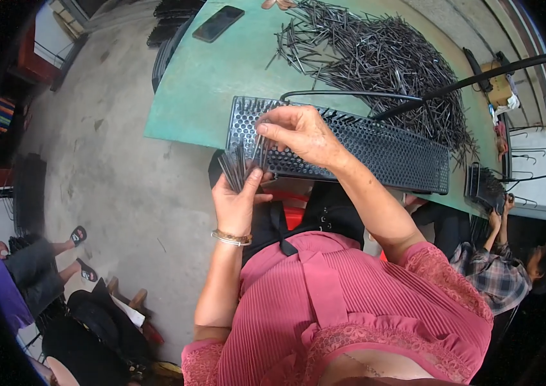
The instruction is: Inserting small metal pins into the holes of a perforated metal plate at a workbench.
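Holding a bunch of thin dark sticks, the person's left hand has its grip wrapped around them by the left end of the holey black tray. The right hand's grip is pinched on stick tops above that same end. A big stick pile sits behind the tray on the green tabletop.
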The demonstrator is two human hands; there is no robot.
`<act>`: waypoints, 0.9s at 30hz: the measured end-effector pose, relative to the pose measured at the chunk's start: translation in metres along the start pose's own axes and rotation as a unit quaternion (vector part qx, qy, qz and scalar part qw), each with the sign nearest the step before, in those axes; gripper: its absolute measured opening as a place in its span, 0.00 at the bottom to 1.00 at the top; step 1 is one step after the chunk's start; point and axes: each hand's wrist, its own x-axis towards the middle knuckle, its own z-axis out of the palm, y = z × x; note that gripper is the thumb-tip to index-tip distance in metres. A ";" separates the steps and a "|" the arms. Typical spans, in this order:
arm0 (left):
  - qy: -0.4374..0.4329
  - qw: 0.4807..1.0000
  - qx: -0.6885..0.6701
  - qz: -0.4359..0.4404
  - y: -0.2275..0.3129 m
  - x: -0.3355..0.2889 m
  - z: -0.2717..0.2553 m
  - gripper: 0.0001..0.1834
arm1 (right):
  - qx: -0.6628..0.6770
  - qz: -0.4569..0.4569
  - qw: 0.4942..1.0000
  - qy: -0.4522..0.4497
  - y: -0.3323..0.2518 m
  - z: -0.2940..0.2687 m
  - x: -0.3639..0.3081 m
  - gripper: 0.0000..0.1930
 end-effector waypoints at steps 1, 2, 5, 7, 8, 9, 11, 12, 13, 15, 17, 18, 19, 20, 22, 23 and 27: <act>-0.001 1.000 0.000 0.000 0.000 0.001 0.001 0.11 | 0.000 0.000 1.000 0.001 0.000 -0.001 -0.001 0.12; 0.008 1.000 0.015 0.017 -0.001 0.001 0.003 0.11 | 0.001 -0.002 1.000 0.004 0.000 -0.001 -0.002 0.12; 0.010 0.998 0.043 0.043 -0.004 0.002 0.005 0.11 | -0.001 -0.010 1.000 0.005 0.002 -0.001 -0.002 0.12; 0.002 0.997 0.056 0.051 -0.002 0.001 0.005 0.12 | -0.003 -0.015 1.000 0.006 0.003 -0.001 -0.002 0.13; -0.019 0.999 0.025 -0.015 0.002 -0.001 0.005 0.12 | -0.003 -0.011 1.000 -0.001 0.003 -0.001 -0.002 0.12; -0.040 0.996 -0.007 -0.082 0.005 -0.003 0.005 0.13 | -0.003 -0.007 1.000 -0.009 0.002 -0.001 -0.003 0.12; -0.048 0.994 -0.013 -0.095 0.001 -0.003 0.004 0.15 | 0.008 -0.005 1.000 -0.006 0.009 -0.003 -0.001 0.12; -0.030 0.994 -0.044 -0.099 -0.001 -0.004 0.004 0.15 | 0.018 -0.003 1.000 -0.004 0.010 -0.003 0.000 0.12; -0.012 0.992 -0.076 -0.103 -0.002 -0.005 0.003 0.16 | 0.044 -0.011 0.999 0.018 0.005 -0.005 0.001 0.11; -0.002 0.992 -0.079 -0.096 -0.005 -0.007 0.000 0.16 | 0.050 -0.079 0.989 0.114 0.009 -0.006 0.009 0.11; 0.022 0.993 -0.080 -0.084 -0.008 -0.009 -0.001 0.16 | 0.050 -0.126 0.978 0.156 0.009 -0.007 0.021 0.11; 0.021 0.993 -0.080 -0.084 -0.008 -0.011 -0.002 0.16 | 0.045 -0.150 0.973 0.171 0.013 -0.007 0.029 0.11; 0.007 0.992 -0.079 -0.097 -0.009 -0.012 -0.002 0.16 | -0.009 -0.181 0.964 0.193 0.016 -0.007 0.035 0.10; -0.007 0.991 -0.077 -0.110 -0.010 -0.013 -0.002 0.15 | -0.009 -0.181 0.964 0.194 0.020 -0.007 0.040 0.10; -0.014 0.990 -0.080 -0.118 -0.014 -0.015 -0.002 0.15 | -0.047 -0.219 0.957 0.187 0.024 -0.005 0.049 0.09; -0.019 0.989 -0.081 -0.124 -0.015 -0.015 -0.002 0.15 | -0.057 -0.236 0.951 0.192 0.025 -0.004 0.051 0.09; -0.022 0.987 -0.080 -0.137 -0.016 -0.017 -0.002 0.15 | -0.066 -0.237 0.949 0.196 0.027 -0.003 0.053 0.08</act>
